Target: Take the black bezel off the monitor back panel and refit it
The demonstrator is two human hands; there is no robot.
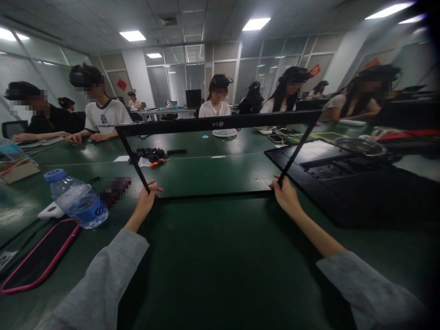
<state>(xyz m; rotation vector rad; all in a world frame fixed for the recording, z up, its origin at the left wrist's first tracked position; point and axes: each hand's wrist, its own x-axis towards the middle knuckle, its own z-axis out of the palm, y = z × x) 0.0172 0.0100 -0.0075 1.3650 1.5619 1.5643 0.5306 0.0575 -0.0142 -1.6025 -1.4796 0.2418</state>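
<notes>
A thin black rectangular monitor bezel with a small LG mark is held up in front of me, its middle open so the table shows through. My left hand is closed on its lower left corner. On the opposite side my right hand grips the lower right corner. The marked, wider bar is at the top and the thin bar at the bottom. Beyond the right hand, a large black monitor panel lies on the green table.
To the left stand a tilted water bottle, a pink-edged black phone-shaped object and a white power strip. Black parts lie ahead. A glass bowl rests beyond the panel. Several people sit around the table.
</notes>
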